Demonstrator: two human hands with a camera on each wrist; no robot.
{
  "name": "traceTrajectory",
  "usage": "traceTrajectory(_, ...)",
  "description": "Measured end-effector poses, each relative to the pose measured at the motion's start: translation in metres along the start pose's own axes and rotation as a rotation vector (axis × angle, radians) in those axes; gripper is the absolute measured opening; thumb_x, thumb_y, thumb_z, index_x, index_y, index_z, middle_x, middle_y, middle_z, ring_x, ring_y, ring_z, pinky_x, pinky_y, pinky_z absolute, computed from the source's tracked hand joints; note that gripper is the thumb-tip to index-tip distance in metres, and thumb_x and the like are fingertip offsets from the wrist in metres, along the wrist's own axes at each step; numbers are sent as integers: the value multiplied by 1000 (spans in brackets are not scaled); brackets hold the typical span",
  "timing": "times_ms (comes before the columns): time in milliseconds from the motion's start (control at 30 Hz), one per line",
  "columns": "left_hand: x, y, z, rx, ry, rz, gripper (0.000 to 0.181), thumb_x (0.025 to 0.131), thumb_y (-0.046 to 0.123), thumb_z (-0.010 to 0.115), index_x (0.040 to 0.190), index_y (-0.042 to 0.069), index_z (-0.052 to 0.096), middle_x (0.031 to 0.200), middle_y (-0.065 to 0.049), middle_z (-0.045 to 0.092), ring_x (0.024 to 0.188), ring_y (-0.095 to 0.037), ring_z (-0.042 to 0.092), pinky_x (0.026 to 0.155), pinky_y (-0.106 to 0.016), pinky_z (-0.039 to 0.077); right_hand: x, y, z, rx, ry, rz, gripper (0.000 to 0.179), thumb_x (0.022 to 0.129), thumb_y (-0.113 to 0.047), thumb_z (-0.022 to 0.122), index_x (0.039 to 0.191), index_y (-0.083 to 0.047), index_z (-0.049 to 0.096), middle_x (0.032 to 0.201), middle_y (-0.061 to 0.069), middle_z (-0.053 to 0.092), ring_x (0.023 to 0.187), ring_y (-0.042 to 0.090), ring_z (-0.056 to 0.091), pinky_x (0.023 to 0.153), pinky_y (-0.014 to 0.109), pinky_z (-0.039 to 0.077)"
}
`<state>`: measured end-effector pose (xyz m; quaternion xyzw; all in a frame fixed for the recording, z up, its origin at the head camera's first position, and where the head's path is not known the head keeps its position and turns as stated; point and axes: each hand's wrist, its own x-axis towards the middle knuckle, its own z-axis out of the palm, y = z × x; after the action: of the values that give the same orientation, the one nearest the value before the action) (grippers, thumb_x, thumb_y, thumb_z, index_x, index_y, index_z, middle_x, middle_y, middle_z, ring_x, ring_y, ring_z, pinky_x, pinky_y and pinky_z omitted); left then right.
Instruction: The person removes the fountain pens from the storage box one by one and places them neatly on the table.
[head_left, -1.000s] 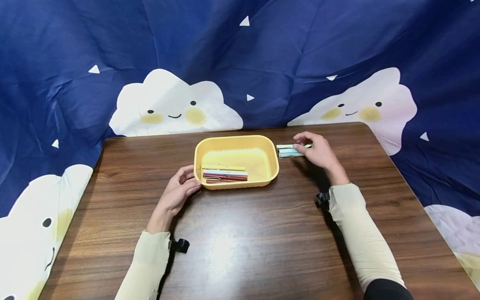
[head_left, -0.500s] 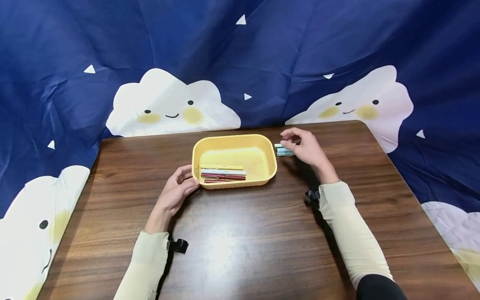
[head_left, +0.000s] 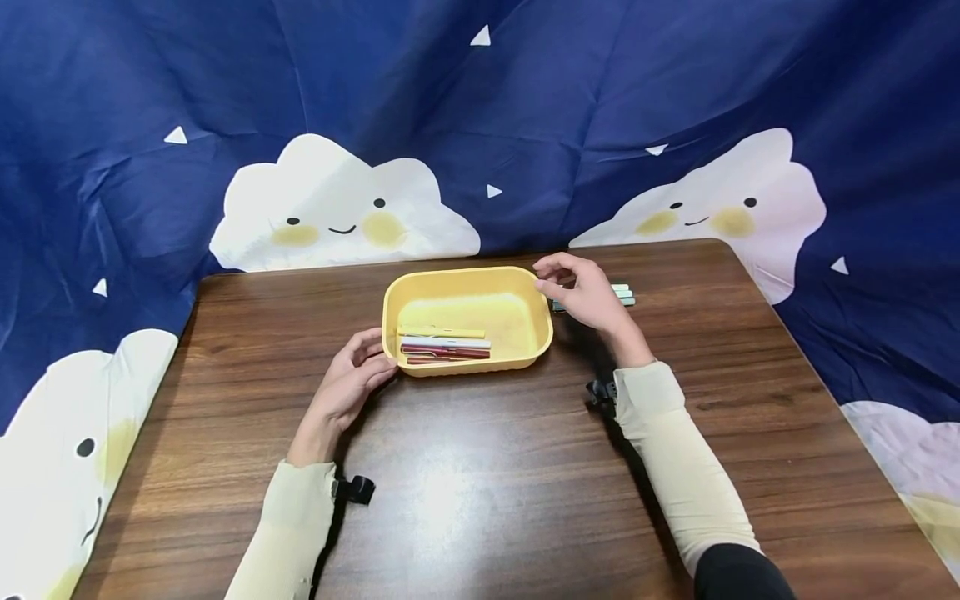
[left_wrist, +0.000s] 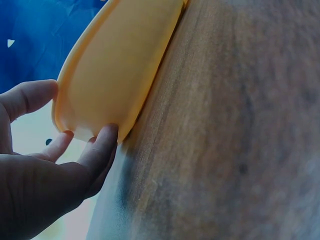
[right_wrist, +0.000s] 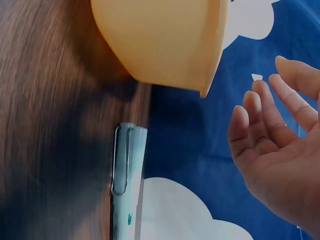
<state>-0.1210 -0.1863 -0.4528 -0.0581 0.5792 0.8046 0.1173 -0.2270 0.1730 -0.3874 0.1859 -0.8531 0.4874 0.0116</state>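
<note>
In the head view, a yellow plastic tray with tall sides sits towards the back of the table. A yellow pen, a white pen and dark red pens lie along its front left. My left hand holds the tray's left end, thumb and fingertips against the wall and rim. Over the right rim hovers my right hand, fingers loosely bent, holding nothing in the right wrist view. Under it, pale green and light blue pens lie side by side, partly hidden; a clipped pen shows up close.
The brown wooden table runs back to a blue curtain printed with white clouds. A black wrist strap mount is on the left wrist, and another mount on the right.
My right hand has moved left from above the loose pens to the tray's right rim, uncovering the pens' right ends. The left hand and the tray stay in place.
</note>
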Motion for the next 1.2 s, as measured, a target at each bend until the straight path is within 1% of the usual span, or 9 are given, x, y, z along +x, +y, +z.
traceTrajectory(100,0,0,0,1,-3,2,63,92,-16,55,149,-7,29,137,-24,40,108,-18,58,96,-26,54,1,-4,3,5,-8,-6,25,94,-3,70,116,7,67,106,22,68,93,29,60,83,40,49)
traceTrajectory(200,-1,0,0,-1,-4,1,63,92,-16,55,150,-7,29,137,-25,40,107,-18,59,96,-27,54,1,-8,6,19,-16,-1,24,94,-3,70,116,6,67,105,21,68,93,29,59,83,40,49)
traceTrajectory(300,-1,0,-1,-1,-2,-2,64,93,-15,56,150,-7,29,137,-25,39,106,-17,60,94,-26,55,1,-11,11,22,-22,1,24,93,-4,71,115,6,68,105,20,68,93,28,58,82,37,49)
traceTrajectory(467,-2,1,-1,5,1,-3,64,93,-15,56,150,-7,29,137,-26,39,106,-17,61,93,-25,55,1,-12,20,40,-25,-13,25,93,-2,71,115,8,67,107,22,68,93,31,59,79,32,48)
traceTrajectory(700,-1,1,0,2,1,-4,64,93,-15,56,150,-7,29,138,-26,39,106,-18,61,95,-26,54,2,-17,31,108,-57,-6,25,92,-5,73,113,7,68,111,21,69,91,28,60,76,36,50)
traceTrajectory(833,-1,1,0,3,0,-7,64,93,-14,56,150,-8,29,137,-26,39,107,-19,60,97,-27,54,3,-17,37,114,-84,2,26,93,-6,72,115,6,68,112,22,68,92,27,60,75,35,52)
traceTrajectory(967,0,1,0,1,1,-8,64,93,-14,56,150,-8,29,137,-26,39,107,-19,60,97,-28,54,4,-16,44,116,-110,7,27,93,-6,72,117,7,67,115,24,67,93,27,61,76,39,53)
traceTrajectory(1100,0,1,-1,-4,1,-8,65,92,-15,56,150,-8,28,138,-26,38,107,-19,61,97,-27,54,5,-16,51,110,-131,7,29,93,-8,72,118,7,67,116,21,67,95,26,61,77,41,54)
traceTrajectory(1200,0,2,-1,-4,-1,-7,65,92,-15,56,150,-8,28,137,-26,38,107,-19,60,96,-27,54,5,-16,57,108,-139,6,29,93,-8,72,117,7,67,114,19,67,96,27,62,78,39,54)
